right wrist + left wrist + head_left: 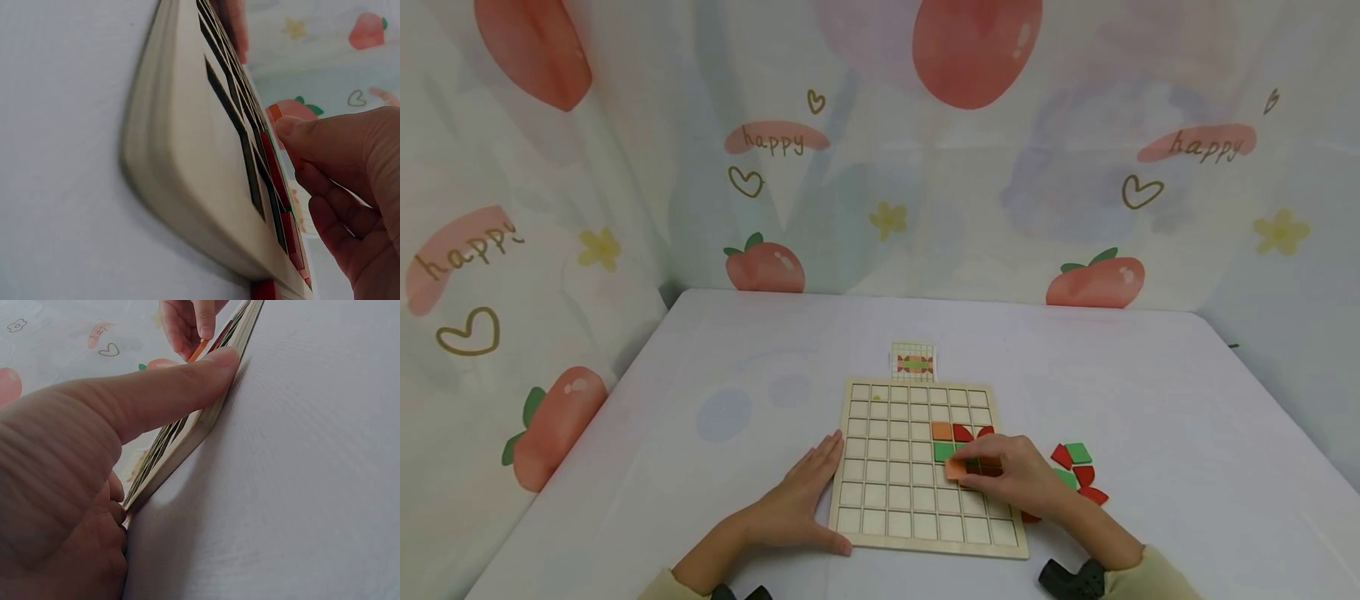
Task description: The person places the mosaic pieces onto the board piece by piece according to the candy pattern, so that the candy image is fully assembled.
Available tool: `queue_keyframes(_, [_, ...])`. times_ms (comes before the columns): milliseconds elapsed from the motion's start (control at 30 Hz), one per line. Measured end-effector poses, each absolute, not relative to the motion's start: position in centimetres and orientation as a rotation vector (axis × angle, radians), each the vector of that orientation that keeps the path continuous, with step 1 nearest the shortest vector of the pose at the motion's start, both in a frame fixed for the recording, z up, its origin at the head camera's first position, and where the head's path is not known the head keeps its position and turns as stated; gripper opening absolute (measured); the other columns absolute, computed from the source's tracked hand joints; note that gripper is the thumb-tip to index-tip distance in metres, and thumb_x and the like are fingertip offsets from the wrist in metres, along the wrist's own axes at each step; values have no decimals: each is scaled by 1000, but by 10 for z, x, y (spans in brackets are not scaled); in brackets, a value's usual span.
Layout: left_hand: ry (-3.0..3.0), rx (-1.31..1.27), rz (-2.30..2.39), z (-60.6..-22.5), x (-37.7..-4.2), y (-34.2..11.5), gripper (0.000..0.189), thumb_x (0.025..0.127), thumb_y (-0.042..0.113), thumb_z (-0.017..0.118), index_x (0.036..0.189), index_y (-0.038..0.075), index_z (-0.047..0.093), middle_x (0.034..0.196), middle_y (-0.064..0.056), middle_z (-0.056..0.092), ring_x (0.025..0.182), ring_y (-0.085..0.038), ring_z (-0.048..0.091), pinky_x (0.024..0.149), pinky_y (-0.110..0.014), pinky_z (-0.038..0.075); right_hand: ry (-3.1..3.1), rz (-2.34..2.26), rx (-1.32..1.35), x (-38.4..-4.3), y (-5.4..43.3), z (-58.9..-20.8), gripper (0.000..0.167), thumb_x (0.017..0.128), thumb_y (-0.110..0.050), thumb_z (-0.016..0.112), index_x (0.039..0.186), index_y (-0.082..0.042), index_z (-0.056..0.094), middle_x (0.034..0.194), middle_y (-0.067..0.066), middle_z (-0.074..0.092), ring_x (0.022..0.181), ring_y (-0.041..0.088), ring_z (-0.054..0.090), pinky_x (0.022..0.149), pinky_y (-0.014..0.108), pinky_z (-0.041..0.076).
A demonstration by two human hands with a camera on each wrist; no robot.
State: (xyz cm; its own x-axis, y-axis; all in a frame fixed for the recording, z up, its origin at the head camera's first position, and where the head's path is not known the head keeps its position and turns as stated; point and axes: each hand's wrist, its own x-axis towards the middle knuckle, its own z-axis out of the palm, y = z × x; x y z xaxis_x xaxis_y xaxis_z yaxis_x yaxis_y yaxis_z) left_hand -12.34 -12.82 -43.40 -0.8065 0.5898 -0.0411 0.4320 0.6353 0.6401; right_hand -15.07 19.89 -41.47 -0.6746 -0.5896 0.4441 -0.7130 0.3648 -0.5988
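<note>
An orange square tile [955,470] is pinched between the thumb and fingers of my right hand [1011,471], over the right half of the gridded wooden board [865,498]. In the right wrist view, the orange tile [275,112] is held on edge close above the board's grid. Near it in the grid lie another orange tile [942,431], a green tile [943,452] and red curved pieces [962,432], some hidden under my hand. My left hand [793,504] rests with straight fingers along the board's left edge. Its thumb [181,384] presses at the near left corner.
Right of the board lie several loose red and green pieces, including a green tile [1078,452] and a red piece [1093,496]. A small pattern card [913,350] touches the board's far edge. A printed curtain [865,150] surrounds the white table [760,350].
</note>
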Motion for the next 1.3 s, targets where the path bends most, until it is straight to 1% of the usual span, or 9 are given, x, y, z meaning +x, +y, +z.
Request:
queue_keyframes(167, [2613,825,921,-434,-123,-128,127,61,65,72,147,4,1,153,-5,-3,138,-17,-3,110,-40,3,-2414,1214,1208,-141,188,-397,25,68,8,76,92,4,68,86,11,68,75,22,62,59,32,52])
queue_keyframes(267, [2616,823,917,-434,-123,-128,128,60,66,71,147,4,1,153,-6,-3,138,-17,-3,110,-40,3,-2416,1213,1203,-146,190,-407,26,69,4,77,93,2,69,87,8,68,76,19,61,58,29,51])
queue_keyframes(400, [2615,820,920,-434,-123,-128,128,60,66,72,147,4,1,153,-6,-3,138,-17,-3,110,-40,3,-2444,1227,1187,-155,197,-428,25,73,-6,76,98,-3,69,90,3,68,74,14,59,55,25,48])
queue_keyframes(533, [2614,819,922,-434,-123,-128,128,60,65,72,147,4,1,153,-6,-2,138,-17,-3,110,-40,3,-2484,1220,1176,-155,198,-428,25,77,-12,75,100,-6,69,93,1,68,75,12,58,55,22,47])
queue_keyframes(733, [2615,817,917,-433,-122,-128,127,61,64,72,147,4,1,153,-6,-2,138,-17,-3,110,-40,4,-2478,1146,1229,-155,197,-428,24,77,-11,74,100,-6,69,93,-1,67,72,9,54,54,20,45])
queue_keyframes(1000, [2624,825,904,-434,-123,-128,127,61,66,71,147,5,1,153,-6,-3,138,-17,-3,110,-40,3,-2529,1148,1233,-153,196,-426,23,79,-13,73,101,-7,69,95,-2,67,73,8,54,55,20,46])
queue_keyframes(1300, [2618,817,906,-433,-123,-128,127,61,66,71,147,5,1,153,-6,-3,138,-17,-3,110,-40,3,-2515,1118,1246,-154,194,-427,24,77,-12,74,100,-7,69,94,-2,66,71,8,53,54,19,45])
